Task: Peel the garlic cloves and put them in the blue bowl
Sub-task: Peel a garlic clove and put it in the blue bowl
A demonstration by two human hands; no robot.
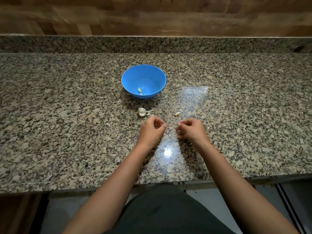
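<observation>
Left hand and right hand curled, contents couldn't be told | peeled cloves lay in blue bowl | loose clove just beyond right hand | best: nip its tip, strip skin whole.

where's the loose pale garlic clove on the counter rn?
Head view: the loose pale garlic clove lies on the speckled granite counter, just beyond the right hand, right of the white garlic bulb remnant.

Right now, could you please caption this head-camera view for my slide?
Fingers curled, left hand and right hand over a speckled granite counter; round blue plastic bowl holds peeled garlic cloves.
</observation>
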